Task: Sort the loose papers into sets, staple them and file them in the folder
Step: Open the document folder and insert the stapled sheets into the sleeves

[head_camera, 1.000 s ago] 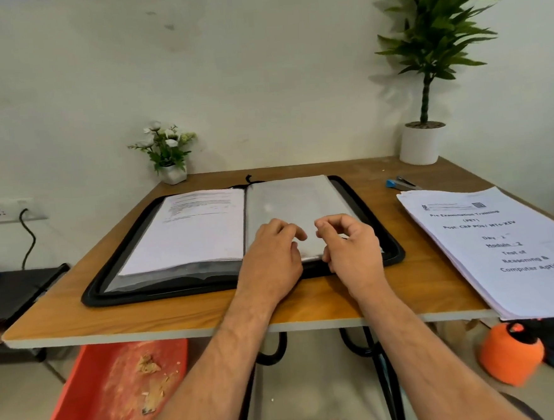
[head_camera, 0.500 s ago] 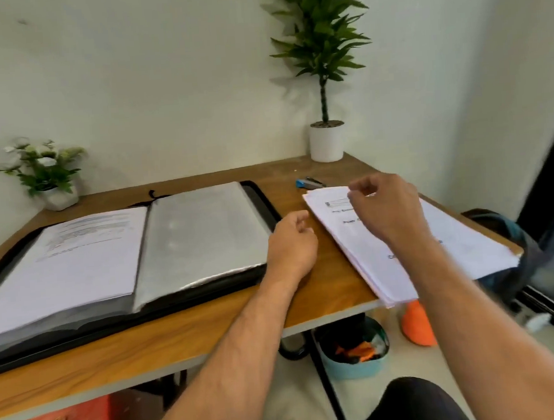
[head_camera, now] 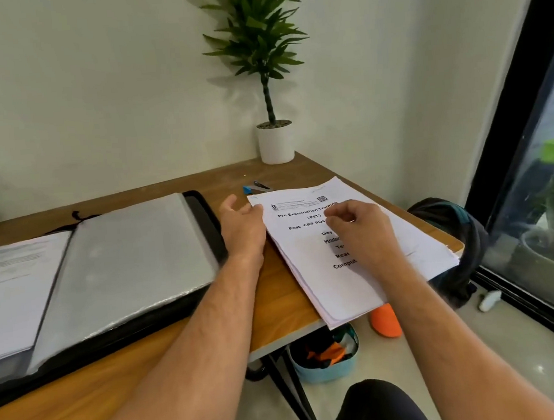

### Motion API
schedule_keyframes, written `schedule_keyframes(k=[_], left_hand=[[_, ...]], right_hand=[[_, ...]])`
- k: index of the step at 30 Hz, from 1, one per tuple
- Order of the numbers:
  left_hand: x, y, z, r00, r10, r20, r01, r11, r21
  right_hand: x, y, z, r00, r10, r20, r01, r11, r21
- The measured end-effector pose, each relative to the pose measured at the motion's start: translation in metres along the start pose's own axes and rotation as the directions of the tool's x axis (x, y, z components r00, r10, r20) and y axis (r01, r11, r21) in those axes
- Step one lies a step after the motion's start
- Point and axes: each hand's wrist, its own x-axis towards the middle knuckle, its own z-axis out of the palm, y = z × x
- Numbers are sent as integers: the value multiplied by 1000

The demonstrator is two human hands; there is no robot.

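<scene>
Stack of loose papers (head_camera: 353, 247) lies on the right end of the wooden table (head_camera: 187, 357), near corner overhanging the table edge. Top sheet reads "Pre Examination Training (PET)". Left hand (head_camera: 242, 227) sits at the stack's left edge, fingers relaxed and fairly straight, fingertips touching the top-left corner of the papers, gripping nothing. Right hand (head_camera: 357, 225) is over the middle of the top sheet, fingers curled, thumb and forefinger close together; cannot tell if they pinch a page or just rest on it. Black zip folder (head_camera: 201, 221) lies open just left of the left hand, clear sleeve pages (head_camera: 125, 269) facing up, a printed sheet (head_camera: 15, 284) on its left side. Blue stapler (head_camera: 256, 187) sits on the table just behind the stack. Potted plant (head_camera: 267, 63) stands at the far corner.
</scene>
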Motion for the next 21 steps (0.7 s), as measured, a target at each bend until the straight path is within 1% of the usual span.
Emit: schedule_keyframes(k=[2,4,8,10,15,19,21], left_hand=[[3,-5,0,997,54,48,-53,998,-24],[2,-6,1,988,83,133,-85,996,7],[-1,-8,6,947,122,296,-178,969,170],[-2,-7,6,936,95,338,-166,968,187],[-3,-5,4,912,36,408,-93,988,121],[-6,-4,4,899,27,438,-113,979,172],[-7,-4,4,903,20,429,-104,980,172]], right_hand=[[1,1,0,1000,4,-18,-4,1000,14],[1,0,1,1000,6,-26,-5,1000,18],[1,0,1,1000,15,-26,-15,1000,9],[2,0,1,1000,20,-21,-20,1000,2],[2,-1,2,1000,20,-17,-20,1000,-18],[0,-4,1,1000,12,-4,-12,999,-32],[0,-6,0,1000,10,-4,-10,1000,-8]])
